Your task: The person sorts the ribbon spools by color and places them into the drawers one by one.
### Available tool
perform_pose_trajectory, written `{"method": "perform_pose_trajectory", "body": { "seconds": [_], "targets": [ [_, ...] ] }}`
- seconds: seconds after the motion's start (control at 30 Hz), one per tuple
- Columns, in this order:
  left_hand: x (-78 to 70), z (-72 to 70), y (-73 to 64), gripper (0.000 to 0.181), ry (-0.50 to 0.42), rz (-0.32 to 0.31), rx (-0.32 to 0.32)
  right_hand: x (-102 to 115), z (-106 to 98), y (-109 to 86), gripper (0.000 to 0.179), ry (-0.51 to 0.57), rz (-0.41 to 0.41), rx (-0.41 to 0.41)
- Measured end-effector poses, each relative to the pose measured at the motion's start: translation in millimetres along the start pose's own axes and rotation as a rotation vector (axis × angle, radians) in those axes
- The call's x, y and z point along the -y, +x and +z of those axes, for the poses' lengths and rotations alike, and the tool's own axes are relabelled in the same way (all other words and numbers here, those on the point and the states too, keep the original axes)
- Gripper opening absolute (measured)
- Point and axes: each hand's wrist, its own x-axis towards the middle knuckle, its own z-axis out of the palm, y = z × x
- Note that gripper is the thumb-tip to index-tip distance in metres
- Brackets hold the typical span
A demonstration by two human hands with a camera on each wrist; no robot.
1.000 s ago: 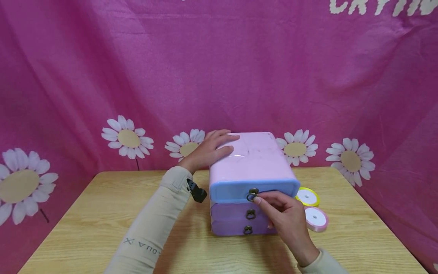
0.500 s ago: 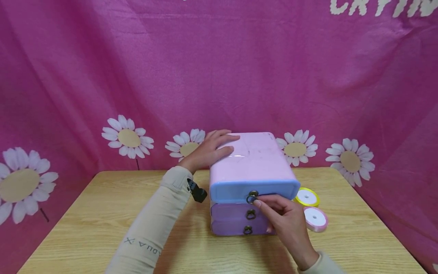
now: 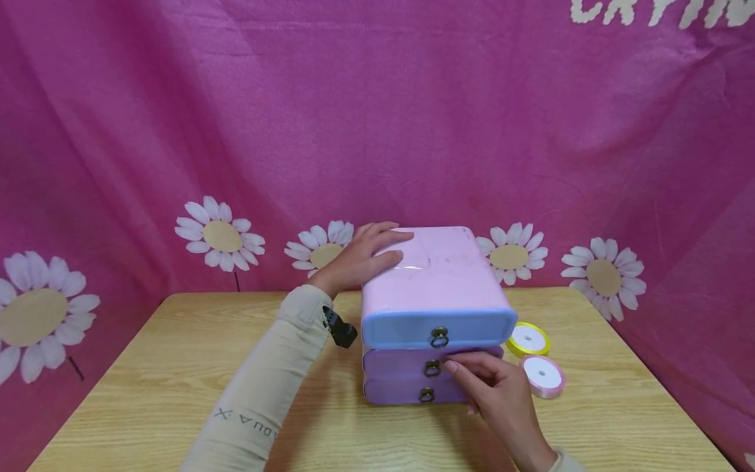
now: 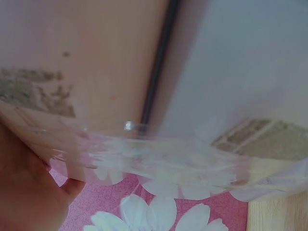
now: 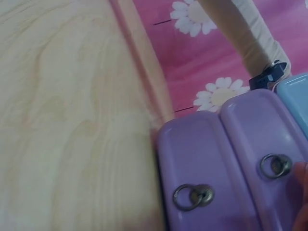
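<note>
Against half a second ago, the right hand has left the dark metal upper ring pull on the blue top drawer; that ring hangs free above the fingers. The hand stands lower, at the middle ring pull of the purple middle drawer. Thumb and forefinger are bent together just right of the pull; I cannot tell whether they grasp it. The left hand is unchanged: fingers extended, gripping nothing, resting on the cabinet. The cabinet stands under the left fingers, on the wood-grained worktop: glossy pink shell, rounded corners, marked top, bottom drawer also purple. Right of the right fingers lie a yellow-rimmed spool and a pink-rimmed spool, disc-shaped, white-faced. Beyond hangs creased magenta cloth.
</note>
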Motion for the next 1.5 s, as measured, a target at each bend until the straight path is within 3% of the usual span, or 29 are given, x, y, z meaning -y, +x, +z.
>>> {"method": "perform_pose_trajectory", "body": {
  "seconds": [0.13, 0.33, 0.6, 1.3, 1.5],
  "targets": [
    [0.0, -0.1, 0.1, 0.043, 0.001, 0.01, 0.0, -20.1, 0.0, -0.1, 0.017, 0.001, 0.051, -0.021],
    [0.7, 0.2, 0.1, 0.043, 0.005, 0.006, 0.006, -36.0, 3.9, -3.5, 0.025, 0.115, 0.114, -0.019],
    [-0.3, 0.3, -0.5, 0.043, -0.003, 0.01, -0.001, -38.3, 11.1, -4.6, 0.029, 0.156, 0.165, 0.017],
    [0.8, 0.6, -0.1, 0.043, -0.005, 0.004, 0.005, -38.4, 18.0, 1.3, 0.027, 0.198, 0.27, 0.015],
    [0.5, 0.2, 0.4, 0.043, -0.007, -0.002, 0.003, -36.1, 18.5, 2.2, 0.026, 0.188, 0.263, 0.018]
  ]
}}
